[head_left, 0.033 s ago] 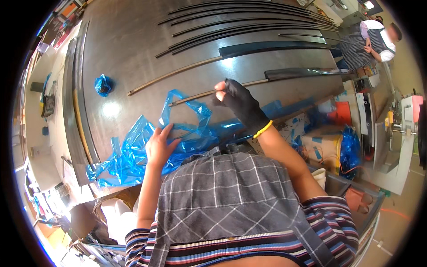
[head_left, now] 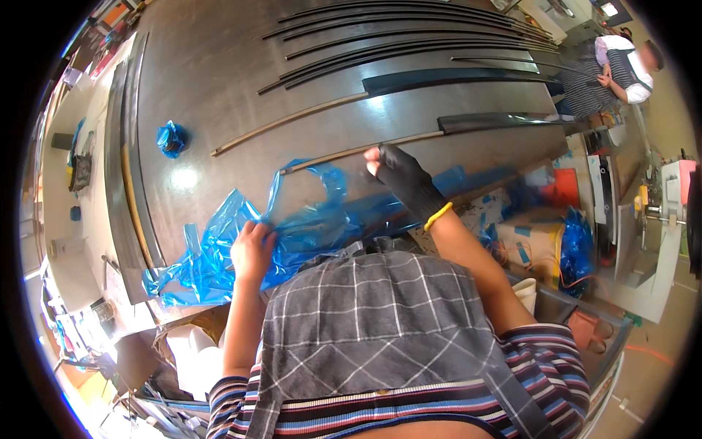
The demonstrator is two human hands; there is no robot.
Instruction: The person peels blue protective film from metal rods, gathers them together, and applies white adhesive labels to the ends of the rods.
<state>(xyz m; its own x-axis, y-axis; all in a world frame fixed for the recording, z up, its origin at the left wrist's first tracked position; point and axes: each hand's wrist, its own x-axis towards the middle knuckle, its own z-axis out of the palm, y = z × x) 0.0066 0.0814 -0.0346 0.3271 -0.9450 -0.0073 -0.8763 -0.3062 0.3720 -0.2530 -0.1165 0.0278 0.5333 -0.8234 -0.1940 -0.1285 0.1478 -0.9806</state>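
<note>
Crumpled blue plastic film (head_left: 219,241) lies along the near edge of the dark metal table (head_left: 219,66). My left hand (head_left: 252,252) is bare, its fingers pinched together on a fold of the film. My right hand (head_left: 401,174) wears a black fingerless glove (head_left: 409,183) and a yellow band (head_left: 439,214) at the wrist. Its fingers are curled closed, near a thin brownish strip (head_left: 329,156); whatever is inside them is hidden. The strip's far right part runs into a dark sleeve of film (head_left: 497,123).
Farther off lie another partly sleeved strip (head_left: 285,123) and several dark rods (head_left: 409,45). A small blue-wrapped bundle (head_left: 171,139) sits at left on the table. A cardboard box (head_left: 528,243) stands at right. Another person (head_left: 621,69) holds a rod at the far right.
My left hand has gone from spread fingers to a closed pinch on the film. My right hand has shifted slightly right and nearer to me, still curled.
</note>
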